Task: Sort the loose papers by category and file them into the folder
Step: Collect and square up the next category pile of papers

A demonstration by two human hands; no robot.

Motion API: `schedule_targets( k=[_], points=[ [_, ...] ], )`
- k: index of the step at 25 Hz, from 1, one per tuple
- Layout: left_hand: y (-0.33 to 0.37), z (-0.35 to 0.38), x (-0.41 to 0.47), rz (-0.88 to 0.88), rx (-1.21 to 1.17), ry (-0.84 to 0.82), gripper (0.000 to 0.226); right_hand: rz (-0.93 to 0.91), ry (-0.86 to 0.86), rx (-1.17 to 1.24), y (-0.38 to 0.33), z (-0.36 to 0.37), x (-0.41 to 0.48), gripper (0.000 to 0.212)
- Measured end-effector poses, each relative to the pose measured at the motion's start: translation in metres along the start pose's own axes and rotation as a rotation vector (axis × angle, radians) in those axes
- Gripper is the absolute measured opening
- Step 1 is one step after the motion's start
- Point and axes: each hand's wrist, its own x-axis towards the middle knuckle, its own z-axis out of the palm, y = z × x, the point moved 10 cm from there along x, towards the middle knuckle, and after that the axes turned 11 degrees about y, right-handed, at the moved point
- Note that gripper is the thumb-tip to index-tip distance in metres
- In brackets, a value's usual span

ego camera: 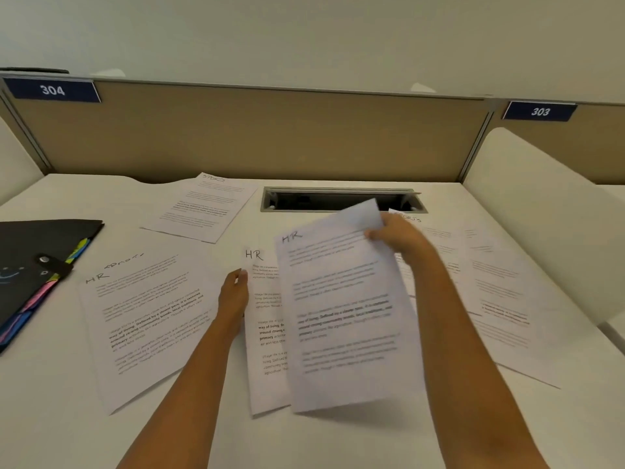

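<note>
My right hand [395, 236] grips the top right edge of a printed sheet marked HR [341, 309], lifted off the desk and blurred. Under it lies a second HR sheet [267, 336]; my left hand [233, 292] holds that sheet's upper left edge with the fingers pinched on it. A third HR sheet [148, 319] lies flat to the left. A sheet headed Sports [203, 208] lies at the back. More sheets [497, 299] lie at the right, partly hidden by my right arm. A black folder [30, 262] with coloured tabs rests shut at the far left.
A cable slot [341, 199] is sunk into the white desk [67, 418] at the back centre. A tan partition [253, 137] closes the back, with number plates 304 [52, 90] and 303 [540, 111]. White dividers [541, 198] stand at both sides.
</note>
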Motion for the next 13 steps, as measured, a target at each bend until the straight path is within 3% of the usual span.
schedule_targets(
  k=[3, 8, 13],
  points=[
    [0.005, 0.008, 0.001, 0.013, 0.01, -0.047, 0.051, 0.147, -0.072, -0.046, 0.041, 0.06, 0.013, 0.043],
    [0.014, 0.014, 0.009, 0.146, 0.032, -0.048, 0.043, 0.197, 0.042, -0.006, 0.068, 0.095, 0.017, 0.045],
    [0.021, 0.011, 0.016, -0.009, -0.208, -0.096, 0.035, 0.176, 0.154, 0.148, 0.083, 0.086, 0.011, 0.058]
  ],
)
